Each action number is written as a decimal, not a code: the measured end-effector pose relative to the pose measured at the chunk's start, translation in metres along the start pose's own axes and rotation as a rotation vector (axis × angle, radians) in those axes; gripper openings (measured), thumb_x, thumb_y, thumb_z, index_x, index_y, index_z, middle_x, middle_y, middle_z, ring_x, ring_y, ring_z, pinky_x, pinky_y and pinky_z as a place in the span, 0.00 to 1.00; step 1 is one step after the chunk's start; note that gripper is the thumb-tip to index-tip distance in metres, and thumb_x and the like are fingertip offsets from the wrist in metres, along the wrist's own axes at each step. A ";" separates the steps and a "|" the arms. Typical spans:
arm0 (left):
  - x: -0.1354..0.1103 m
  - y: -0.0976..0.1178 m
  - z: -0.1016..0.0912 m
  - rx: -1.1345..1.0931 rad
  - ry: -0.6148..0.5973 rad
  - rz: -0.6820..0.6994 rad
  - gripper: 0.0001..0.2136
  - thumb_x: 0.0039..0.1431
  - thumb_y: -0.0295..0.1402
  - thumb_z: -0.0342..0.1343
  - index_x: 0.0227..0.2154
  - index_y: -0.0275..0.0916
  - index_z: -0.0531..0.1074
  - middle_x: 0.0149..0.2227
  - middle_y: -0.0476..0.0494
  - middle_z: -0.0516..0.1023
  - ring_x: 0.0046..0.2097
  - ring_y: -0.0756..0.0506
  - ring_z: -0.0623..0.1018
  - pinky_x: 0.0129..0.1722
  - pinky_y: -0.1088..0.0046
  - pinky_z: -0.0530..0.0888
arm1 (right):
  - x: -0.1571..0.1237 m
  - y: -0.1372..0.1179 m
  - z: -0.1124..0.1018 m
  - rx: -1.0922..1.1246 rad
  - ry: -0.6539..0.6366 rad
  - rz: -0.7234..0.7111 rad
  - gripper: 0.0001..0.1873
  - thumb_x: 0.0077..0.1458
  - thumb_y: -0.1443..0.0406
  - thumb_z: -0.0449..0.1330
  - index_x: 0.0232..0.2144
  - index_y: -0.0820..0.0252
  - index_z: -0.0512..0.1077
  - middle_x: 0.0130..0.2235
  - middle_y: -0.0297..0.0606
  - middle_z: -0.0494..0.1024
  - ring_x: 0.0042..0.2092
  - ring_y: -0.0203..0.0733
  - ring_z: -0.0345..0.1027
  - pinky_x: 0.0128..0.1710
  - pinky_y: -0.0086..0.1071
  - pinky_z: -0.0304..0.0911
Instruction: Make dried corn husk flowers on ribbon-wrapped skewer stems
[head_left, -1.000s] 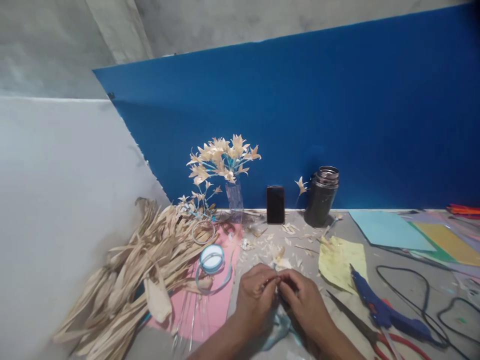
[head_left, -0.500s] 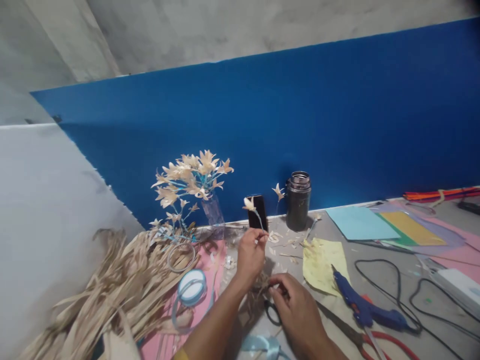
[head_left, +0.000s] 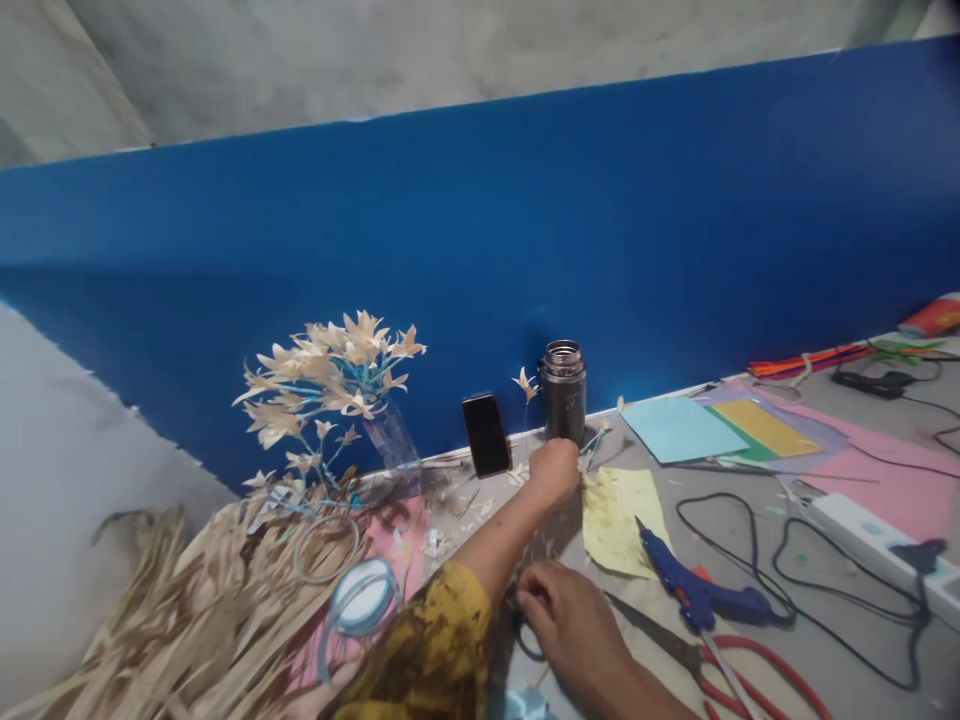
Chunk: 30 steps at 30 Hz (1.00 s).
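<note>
My left hand (head_left: 555, 472) reaches forward, closed, in front of the dark metal flask (head_left: 565, 395). Whatever its fingers hold is hidden from me. Just right of it, thin blue stems (head_left: 596, 445) with small pale buds lean over a yellow sheet (head_left: 626, 520). Nearer to me, my right hand (head_left: 574, 625) is curled, thumb and forefinger together; I cannot make out what is between them. Beside those fingers lies a black ring-shaped handle (head_left: 527, 640). A pale husk flower (head_left: 526, 385) stands upright left of the flask.
A bunch of husk flowers (head_left: 337, 365) leans in a clear vase (head_left: 394, 435). Dry husks (head_left: 180, 620) and a ribbon roll (head_left: 365, 597) lie left. A phone (head_left: 486, 435) rests against the blue wall. Rightward are a blue glue gun (head_left: 705, 585), red-handled scissors (head_left: 757, 665), cables and a power strip (head_left: 885, 545).
My left hand has moved forward and right, toward the flask. The blue-stemmed flower it held upright no longer shows clearly in it. My right hand stays low; the view has shifted right.
</note>
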<state>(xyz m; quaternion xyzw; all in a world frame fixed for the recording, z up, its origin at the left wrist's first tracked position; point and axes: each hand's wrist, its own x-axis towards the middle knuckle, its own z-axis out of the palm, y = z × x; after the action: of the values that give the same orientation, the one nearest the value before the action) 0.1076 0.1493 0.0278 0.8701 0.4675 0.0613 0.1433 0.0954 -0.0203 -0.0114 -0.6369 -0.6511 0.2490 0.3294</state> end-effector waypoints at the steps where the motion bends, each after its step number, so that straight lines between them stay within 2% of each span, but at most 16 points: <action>1: 0.004 0.001 0.002 0.002 -0.003 -0.018 0.12 0.57 0.21 0.55 0.39 0.36 0.82 0.44 0.28 0.82 0.46 0.36 0.81 0.45 0.65 0.73 | 0.000 0.000 0.000 0.002 -0.004 0.001 0.08 0.58 0.69 0.56 0.31 0.55 0.75 0.33 0.37 0.81 0.35 0.43 0.73 0.34 0.31 0.56; 5: 0.005 -0.003 0.007 -0.008 0.012 -0.079 0.11 0.58 0.22 0.54 0.38 0.34 0.81 0.41 0.27 0.83 0.45 0.37 0.82 0.42 0.67 0.72 | 0.001 0.001 0.001 0.005 -0.014 -0.004 0.08 0.56 0.71 0.57 0.30 0.56 0.75 0.33 0.36 0.81 0.35 0.43 0.73 0.34 0.30 0.56; 9: -0.004 -0.019 0.002 -0.029 0.116 -0.158 0.11 0.64 0.27 0.51 0.40 0.37 0.79 0.41 0.31 0.82 0.44 0.38 0.81 0.40 0.68 0.71 | 0.000 0.001 0.003 -0.003 -0.032 -0.006 0.08 0.57 0.70 0.57 0.30 0.56 0.76 0.33 0.37 0.82 0.35 0.43 0.74 0.34 0.31 0.56; 12: -0.009 -0.035 -0.009 -0.031 0.238 -0.263 0.14 0.70 0.33 0.45 0.48 0.36 0.74 0.47 0.29 0.80 0.47 0.38 0.80 0.42 0.67 0.70 | -0.001 0.000 0.002 -0.007 -0.059 -0.008 0.08 0.57 0.70 0.57 0.31 0.56 0.77 0.33 0.37 0.82 0.35 0.43 0.74 0.35 0.31 0.56; 15: -0.008 -0.046 -0.016 -0.032 0.321 -0.338 0.15 0.69 0.35 0.47 0.53 0.35 0.68 0.53 0.30 0.76 0.50 0.39 0.79 0.44 0.68 0.70 | -0.002 -0.001 0.002 -0.018 -0.108 -0.003 0.08 0.58 0.69 0.57 0.32 0.56 0.77 0.34 0.37 0.82 0.36 0.43 0.74 0.35 0.31 0.56; 20: 0.002 -0.052 -0.014 -0.036 0.325 -0.355 0.12 0.67 0.35 0.52 0.49 0.35 0.71 0.47 0.31 0.79 0.48 0.39 0.80 0.44 0.69 0.72 | -0.001 0.003 0.003 -0.040 -0.144 0.003 0.09 0.58 0.69 0.57 0.33 0.57 0.77 0.35 0.37 0.83 0.36 0.42 0.74 0.35 0.30 0.55; 23: 0.010 -0.053 -0.013 -0.027 0.321 -0.351 0.11 0.67 0.34 0.52 0.47 0.34 0.73 0.43 0.30 0.81 0.46 0.37 0.81 0.43 0.67 0.73 | 0.002 0.003 0.004 -0.057 -0.157 0.013 0.09 0.58 0.70 0.57 0.34 0.57 0.78 0.35 0.37 0.83 0.37 0.42 0.75 0.35 0.30 0.56; 30: 0.023 -0.052 -0.017 -0.027 0.343 -0.348 0.12 0.67 0.31 0.50 0.44 0.33 0.77 0.43 0.27 0.82 0.46 0.35 0.82 0.44 0.64 0.74 | 0.007 -0.006 -0.003 -0.108 -0.240 0.056 0.10 0.57 0.71 0.59 0.37 0.58 0.80 0.38 0.41 0.85 0.40 0.46 0.77 0.36 0.30 0.57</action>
<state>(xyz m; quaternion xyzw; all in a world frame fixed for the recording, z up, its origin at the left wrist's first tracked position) 0.0750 0.1987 0.0275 0.7515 0.6268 0.1886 0.0818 0.0942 -0.0141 -0.0040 -0.6372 -0.6802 0.2971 0.2073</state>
